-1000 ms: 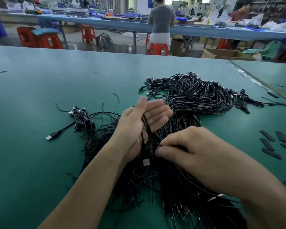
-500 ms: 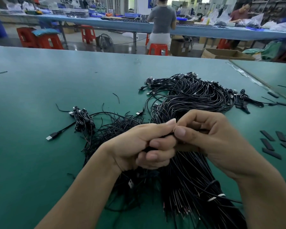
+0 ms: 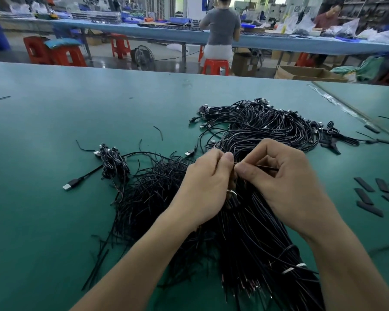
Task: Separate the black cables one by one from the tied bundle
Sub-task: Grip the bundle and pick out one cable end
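A big bundle of thin black cables (image 3: 256, 232) lies across the green table (image 3: 54, 221), its far end looping to a heap of plugs (image 3: 267, 122). A white tie (image 3: 294, 267) wraps the near end. Looser black cables (image 3: 148, 191) spread out to the left of it. My left hand (image 3: 204, 185) is closed over the bundle's middle, thumb and forefinger pinched. My right hand (image 3: 279, 173) meets it fingertip to fingertip and pinches a single thin black cable (image 3: 267, 167) that runs under its fingers. What my left palm covers is hidden.
A small coiled cable with a USB plug (image 3: 112, 162) lies left of the pile. Flat black strips (image 3: 368, 198) are scattered at the right. The table's right edge (image 3: 357, 113) runs diagonally. Beyond the far edge stand red stools (image 3: 215, 66), another bench and people.
My left hand went from open and flat to closed on the bundle. My right hand rose from the cables to meet it, and both now pinch at one spot further up.
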